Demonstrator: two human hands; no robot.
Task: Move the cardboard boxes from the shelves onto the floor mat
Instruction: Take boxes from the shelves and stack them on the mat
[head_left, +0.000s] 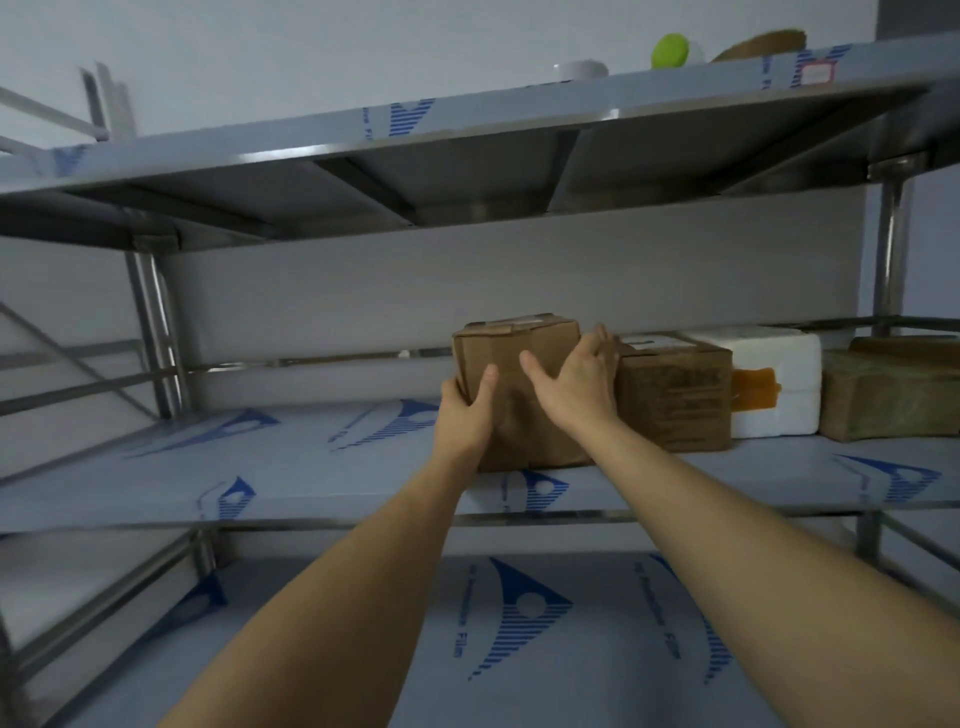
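Metal shelf (322, 467), film-covered, middle tier. Row on it: olive-wrapped parcel (893, 395) farthest right of the held cardboard box, white foam box (774, 384) next, second cardboard box (675, 400) touching. Cardboard box (511, 364) standing closed on the shelf, contents hidden. Left hand (465, 410) fingers wrapped on its left edge; right hand (576, 379) fingers spread wide against its right side.

Plain brown cardboard box (519, 384) at frame centre; the darker brown box (675, 395) beside it carries dark print. Grey shelves (311, 467) wear blue striped logos; a lime-green lid (670, 51) sits upper right.
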